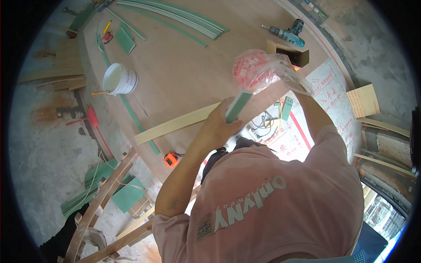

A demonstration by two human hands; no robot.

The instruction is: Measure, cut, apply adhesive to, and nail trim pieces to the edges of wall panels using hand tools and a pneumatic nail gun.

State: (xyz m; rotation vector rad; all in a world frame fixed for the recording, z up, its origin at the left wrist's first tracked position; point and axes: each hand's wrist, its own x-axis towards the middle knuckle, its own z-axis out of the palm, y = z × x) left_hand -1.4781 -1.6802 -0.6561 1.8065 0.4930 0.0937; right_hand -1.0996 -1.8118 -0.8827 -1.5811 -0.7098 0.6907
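My left hand (221, 125) is closed around a short green-faced strip of board (239, 106), its end sticking up past my fingers. A long pale wooden strip (180, 123) lies on the brown tabletop (175, 74), running up to that hand. My right arm reaches to a clear plastic bag with red print (256, 69) at the table's near right edge. Plastic covers most of my right hand (300, 89), so its fingers are hidden. Just behind the bag stands an open cardboard box (302, 57).
A cordless drill (289, 35) lies at the far right of the table. On the left are a white bucket (120, 79) and an orange tape measure (170, 159). Long green strips (188, 19) lie at the back. A wooden frame (103, 197) stands at lower left.
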